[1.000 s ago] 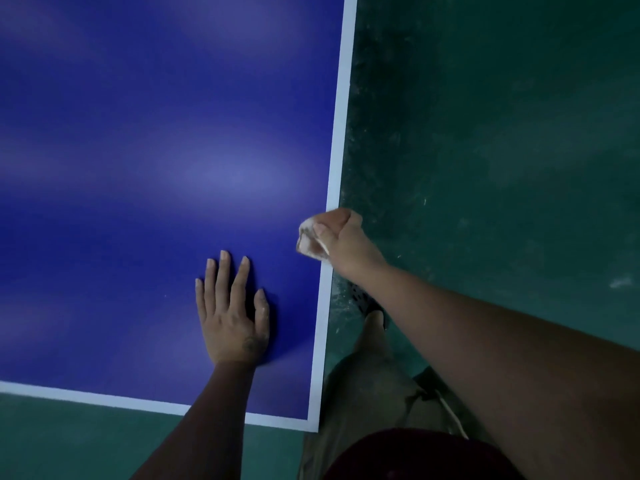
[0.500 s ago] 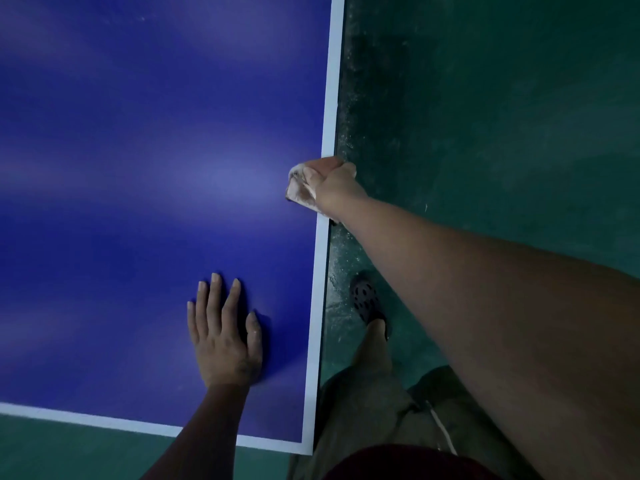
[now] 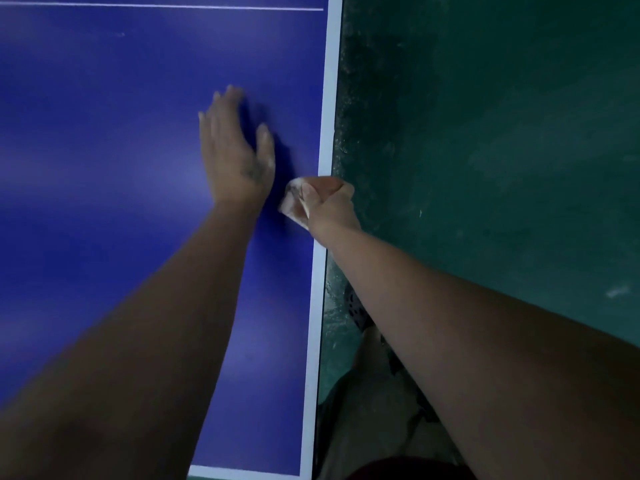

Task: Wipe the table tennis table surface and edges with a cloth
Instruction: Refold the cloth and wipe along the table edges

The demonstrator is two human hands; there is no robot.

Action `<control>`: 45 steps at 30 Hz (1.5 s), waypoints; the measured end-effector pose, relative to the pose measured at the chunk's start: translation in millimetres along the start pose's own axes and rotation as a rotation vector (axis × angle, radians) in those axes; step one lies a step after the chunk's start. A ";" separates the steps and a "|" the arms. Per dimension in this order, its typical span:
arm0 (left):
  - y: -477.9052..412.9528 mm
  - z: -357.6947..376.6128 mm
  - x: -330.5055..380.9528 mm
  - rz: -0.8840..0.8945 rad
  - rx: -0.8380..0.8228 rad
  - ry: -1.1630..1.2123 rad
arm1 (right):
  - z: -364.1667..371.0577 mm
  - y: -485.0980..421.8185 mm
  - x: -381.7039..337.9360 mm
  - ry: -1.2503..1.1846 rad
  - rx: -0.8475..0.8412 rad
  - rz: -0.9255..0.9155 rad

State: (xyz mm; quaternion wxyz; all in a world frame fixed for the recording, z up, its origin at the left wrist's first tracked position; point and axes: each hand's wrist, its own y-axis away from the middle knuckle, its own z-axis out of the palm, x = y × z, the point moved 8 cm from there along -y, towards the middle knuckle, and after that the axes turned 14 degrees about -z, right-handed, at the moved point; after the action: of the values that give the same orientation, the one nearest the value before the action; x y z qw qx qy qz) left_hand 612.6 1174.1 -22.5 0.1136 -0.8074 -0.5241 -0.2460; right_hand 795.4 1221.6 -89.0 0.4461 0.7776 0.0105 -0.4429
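The blue table tennis table (image 3: 104, 168) fills the left of the view, with a white border line (image 3: 327, 98) down its right edge. My right hand (image 3: 329, 202) grips a crumpled pale cloth (image 3: 292, 202) against that right edge, thumb on top of the table and fingers wrapped over the side. My left hand (image 3: 235, 150) lies flat on the blue surface just left of the cloth, fingers straight and pointing away from me.
Dark green floor (image 3: 485, 133) lies right of the table. My leg and a dark perforated shoe (image 3: 356, 308) stand close beside the table's right edge. A thin white line (image 3: 156, 6) crosses the table at the far top. The near corner is at bottom centre.
My left hand has slid forward along the table, farther from the near end line. The view has moved forward along the edge, with my right hand and cloth still on it.
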 end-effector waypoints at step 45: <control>-114.4 50.9 38.7 -0.018 0.131 -0.280 | -56.4 -224.8 -212.8 0.103 -0.110 0.045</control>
State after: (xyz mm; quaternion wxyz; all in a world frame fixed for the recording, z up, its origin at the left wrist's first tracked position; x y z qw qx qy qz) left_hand 536.3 1275.8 -54.6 0.0897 -0.8199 -0.5571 -0.0972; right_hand 611.9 1477.2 -82.5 0.4968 0.7738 0.0403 -0.3908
